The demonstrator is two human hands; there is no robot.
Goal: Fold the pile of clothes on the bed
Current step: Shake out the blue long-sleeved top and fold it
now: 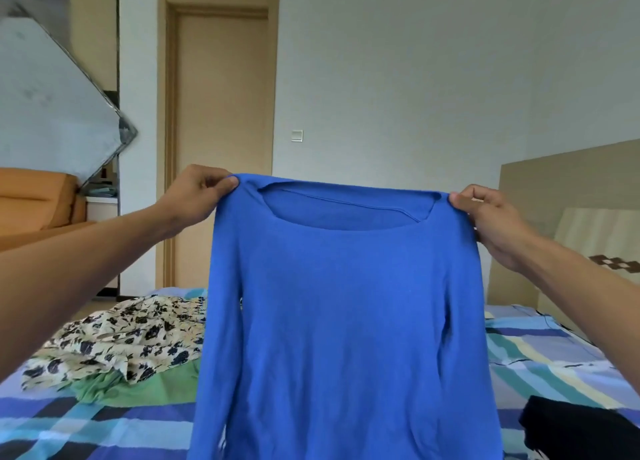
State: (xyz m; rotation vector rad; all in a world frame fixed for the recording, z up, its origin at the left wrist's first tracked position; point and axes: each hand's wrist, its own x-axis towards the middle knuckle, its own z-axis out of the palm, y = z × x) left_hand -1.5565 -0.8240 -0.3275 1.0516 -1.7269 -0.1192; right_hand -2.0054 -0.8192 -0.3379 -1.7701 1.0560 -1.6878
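Note:
A blue long-sleeved top [343, 314] hangs in the air in front of me, spread wide by its shoulders, with both sleeves dangling down its sides. My left hand [197, 195] pinches the left shoulder and my right hand [485, 217] pinches the right shoulder. Its lower part runs out of the frame at the bottom. On the bed [554, 352] behind it, at the left, a cream garment with dark flowers [128, 342] lies crumpled on top of a green garment [145, 390]. A black garment [581, 428] lies at the lower right.
The bed has a blue, teal and white striped sheet. A tan headboard [571, 182] stands at the right, with a pillow leaning on it. A closed wooden door [221, 141] is straight ahead, and an orange sofa [38, 203] stands at the left.

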